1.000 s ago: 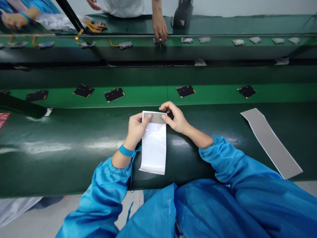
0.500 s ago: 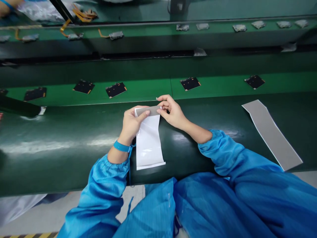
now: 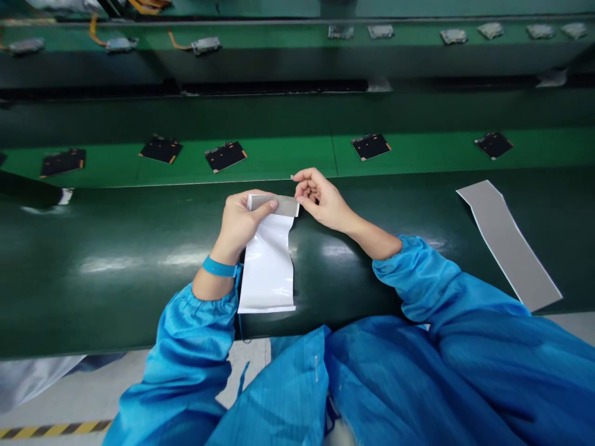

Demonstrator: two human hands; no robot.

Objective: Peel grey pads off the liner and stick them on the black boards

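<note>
My left hand (image 3: 240, 223) holds the top left of a white backing strip (image 3: 269, 260) that hangs down over the dark green bench (image 3: 116, 266). A grey pad (image 3: 279, 204) sits at the strip's top end under my left thumb. My right hand (image 3: 320, 198) pinches the right edge of that grey pad with fingertips closed. Both arms wear blue sleeves, and a blue band circles my left wrist.
A long grey strip (image 3: 509, 244) lies on the bench at the right. Several black square boards, one of them (image 3: 225, 155), ride the green conveyor (image 3: 288, 158) beyond my hands. Small silver parts (image 3: 453, 36) line a farther belt.
My hands and the strip drifted slightly left and up in view. The strip now bends more. The other person's hand at the far belt has left the view.
</note>
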